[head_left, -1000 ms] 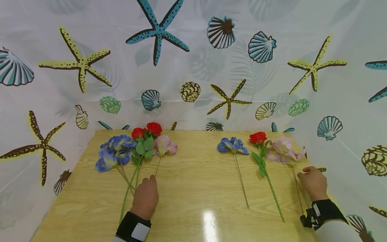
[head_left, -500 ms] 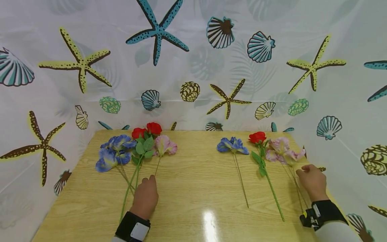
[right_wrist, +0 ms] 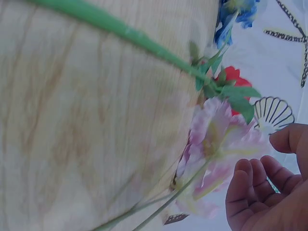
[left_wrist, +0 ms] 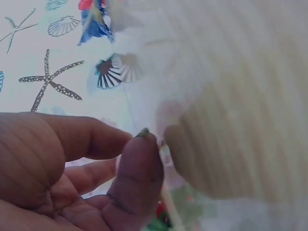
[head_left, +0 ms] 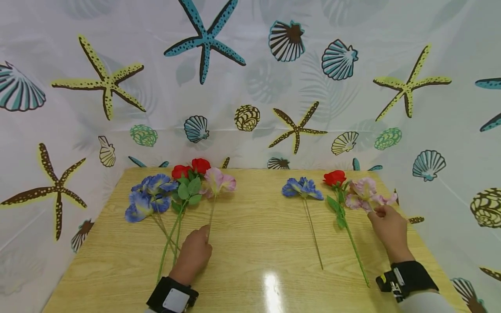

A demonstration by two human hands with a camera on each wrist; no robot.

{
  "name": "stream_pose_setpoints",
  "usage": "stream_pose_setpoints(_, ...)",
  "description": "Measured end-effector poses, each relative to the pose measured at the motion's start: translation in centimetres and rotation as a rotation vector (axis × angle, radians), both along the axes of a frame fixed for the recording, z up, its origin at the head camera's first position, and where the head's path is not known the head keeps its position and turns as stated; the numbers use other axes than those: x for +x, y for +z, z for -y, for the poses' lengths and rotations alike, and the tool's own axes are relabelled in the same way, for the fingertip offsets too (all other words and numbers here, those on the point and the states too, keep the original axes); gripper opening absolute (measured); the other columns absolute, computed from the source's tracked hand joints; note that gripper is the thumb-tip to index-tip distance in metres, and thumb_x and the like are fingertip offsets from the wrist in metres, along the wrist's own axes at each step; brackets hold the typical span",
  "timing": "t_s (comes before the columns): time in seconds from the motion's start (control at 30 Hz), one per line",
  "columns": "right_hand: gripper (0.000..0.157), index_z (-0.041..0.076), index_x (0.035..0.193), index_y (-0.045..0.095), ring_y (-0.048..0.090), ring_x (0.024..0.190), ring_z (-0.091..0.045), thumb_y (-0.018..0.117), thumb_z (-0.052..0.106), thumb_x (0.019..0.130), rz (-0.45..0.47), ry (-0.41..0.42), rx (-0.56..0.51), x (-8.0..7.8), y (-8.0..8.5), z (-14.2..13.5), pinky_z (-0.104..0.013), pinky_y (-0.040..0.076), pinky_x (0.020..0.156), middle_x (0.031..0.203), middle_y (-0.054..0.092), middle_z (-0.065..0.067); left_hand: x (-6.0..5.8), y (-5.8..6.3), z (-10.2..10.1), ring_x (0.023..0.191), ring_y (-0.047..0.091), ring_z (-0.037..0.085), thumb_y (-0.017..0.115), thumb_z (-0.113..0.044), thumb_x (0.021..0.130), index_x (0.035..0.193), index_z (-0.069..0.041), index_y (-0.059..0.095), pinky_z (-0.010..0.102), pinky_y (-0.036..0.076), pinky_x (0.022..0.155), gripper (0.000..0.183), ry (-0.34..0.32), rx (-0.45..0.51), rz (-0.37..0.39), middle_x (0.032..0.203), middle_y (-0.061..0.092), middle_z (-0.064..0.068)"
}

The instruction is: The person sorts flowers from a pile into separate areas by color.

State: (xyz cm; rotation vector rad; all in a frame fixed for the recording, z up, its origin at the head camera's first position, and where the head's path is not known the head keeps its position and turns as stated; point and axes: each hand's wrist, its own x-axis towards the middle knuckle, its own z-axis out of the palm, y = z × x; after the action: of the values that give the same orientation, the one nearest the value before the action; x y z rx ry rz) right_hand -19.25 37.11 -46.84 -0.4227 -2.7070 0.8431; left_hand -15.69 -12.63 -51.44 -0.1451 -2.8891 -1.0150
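In the head view my left hand (head_left: 192,253) pinches the thin stem of a pink artificial flower (head_left: 220,182); the left wrist view shows a green tip between thumb and finger. Two red roses (head_left: 200,165) with crossing green stems and blue flowers (head_left: 145,201) lie left of it. My right hand (head_left: 391,230) is at the base of the pink flowers (head_left: 363,188) on the right. From the right wrist, its thumb and bent fingers are apart beside the pink petals (right_wrist: 226,149), gripping nothing visible. A single red rose (head_left: 335,178) lies just left of those.
Left of the right-hand rose lies one blue flower (head_left: 302,188) with a thin stem. Everything rests on a wood-grain table (head_left: 250,234). A white cloth (head_left: 235,87) printed with starfish and shells rises behind the table and along both sides.
My left hand has moved slightly right, and the pink flower has shifted right and up with it. My right hand has moved left, onto the base of the right-hand pink flowers.
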Motion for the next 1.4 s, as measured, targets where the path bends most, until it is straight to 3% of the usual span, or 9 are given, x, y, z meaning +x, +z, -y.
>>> stream_pose_setpoints(0.17, 0.036, 0.000, 0.108, 0.058, 0.052, 0.071, -0.028, 0.048, 0.029, 0.089, -0.019, 0.036, 0.002, -0.1, 0.5, 1.9, -0.036, 0.043, 0.052, 0.096, 0.060, -0.022, 0.1, 0.4, -0.4, 0.068, 0.050, 0.016, 0.050, 0.003, 0.075, 0.125, 0.000, 0.049, 0.037, 0.045, 0.060, 0.050, 0.013, 0.115, 0.037, 0.085, 0.057, 0.008)
stream_pose_setpoints(0.4, 0.033, 0.004, 0.107, 0.059, 0.055, 0.075, -0.026, 0.048, 0.029, 0.089, -0.061, 0.077, -0.040, -0.6, 0.8, 4.8, -0.036, 0.046, 0.053, 0.097, 0.060, -0.017, 0.4, 0.5, -1.0, 0.073, 0.057, 0.015, 0.051, 0.001, 0.077, 0.128, -0.007, 0.046, 0.035, 0.046, 0.056, 0.052, 0.035, 0.263, 0.065, 0.092, 0.058, 0.012)
stream_pose_setpoints(0.6, 0.030, 0.007, 0.105, 0.059, 0.056, 0.081, -0.024, 0.050, 0.032, 0.089, -0.103, 0.164, -0.108, -0.6, 1.5, 7.8, -0.040, 0.050, 0.058, 0.098, 0.060, -0.014, 0.8, 0.9, -2.3, 0.068, 0.055, 0.014, 0.053, -0.001, 0.078, 0.119, -0.006, 0.053, 0.033, 0.046, 0.053, 0.041, 0.052, 0.340, 0.081, 0.092, 0.059, 0.012)
stream_pose_setpoints(0.77, 0.040, 0.011, 0.111, 0.056, 0.056, 0.084, -0.024, 0.050, 0.043, 0.088, -0.037, 0.259, -0.203, -0.3, 1.9, 10.4, -0.039, 0.050, 0.061, 0.102, 0.059, -0.012, 1.1, 1.0, -3.4, 0.067, 0.055, 0.012, 0.054, -0.001, 0.079, 0.112, -0.004, 0.055, 0.032, 0.048, 0.053, 0.034, 0.037, 0.374, 0.065, 0.092, 0.058, 0.013)
stream_pose_setpoints(0.9, 0.044, 0.014, 0.119, 0.051, 0.055, 0.088, -0.022, 0.053, 0.044, 0.087, 0.068, 0.378, -0.297, 0.1, 1.6, 13.2, -0.037, 0.050, 0.063, 0.109, 0.056, -0.012, 1.4, 0.9, -4.3, 0.064, 0.054, 0.011, 0.053, -0.001, 0.079, 0.110, -0.004, 0.055, 0.031, 0.048, 0.051, 0.031, 0.006, 0.395, 0.072, 0.093, 0.058, 0.014)
stream_pose_setpoints(1.03, 0.041, 0.018, 0.121, 0.050, 0.055, 0.091, -0.020, 0.057, 0.040, 0.086, 0.117, 0.464, -0.379, 0.7, 1.0, 16.8, -0.037, 0.050, 0.064, 0.114, 0.057, -0.013, 2.0, 1.0, -5.7, 0.065, 0.055, 0.011, 0.053, -0.001, 0.080, 0.109, -0.002, 0.054, 0.029, 0.049, 0.050, 0.029, -0.068, 0.441, 0.122, 0.093, 0.056, 0.015)
stream_pose_setpoints(1.23, 0.029, 0.023, 0.112, 0.056, 0.058, 0.085, -0.019, 0.060, 0.031, 0.085, 0.071, 0.496, -0.507, 1.8, 0.3, 22.4, -0.041, 0.052, 0.064, 0.102, 0.061, -0.005, 3.2, 1.7, -7.7, 0.066, 0.058, 0.013, 0.053, -0.002, 0.082, 0.108, -0.001, 0.053, 0.026, 0.051, 0.050, 0.026, -0.188, 0.515, 0.186, 0.092, 0.055, 0.014)
stream_pose_setpoints(1.4, 0.021, 0.021, 0.108, 0.058, 0.059, 0.080, -0.022, 0.058, 0.022, 0.086, 0.006, 0.495, -0.633, 2.8, 0.1, 25.6, -0.049, 0.053, 0.066, 0.096, 0.061, -0.005, 3.8, 1.9, -8.5, 0.062, 0.057, 0.010, 0.053, 0.001, 0.079, 0.104, -0.001, 0.054, 0.025, 0.050, 0.048, 0.025, -0.210, 0.508, 0.158, 0.090, 0.057, 0.014)
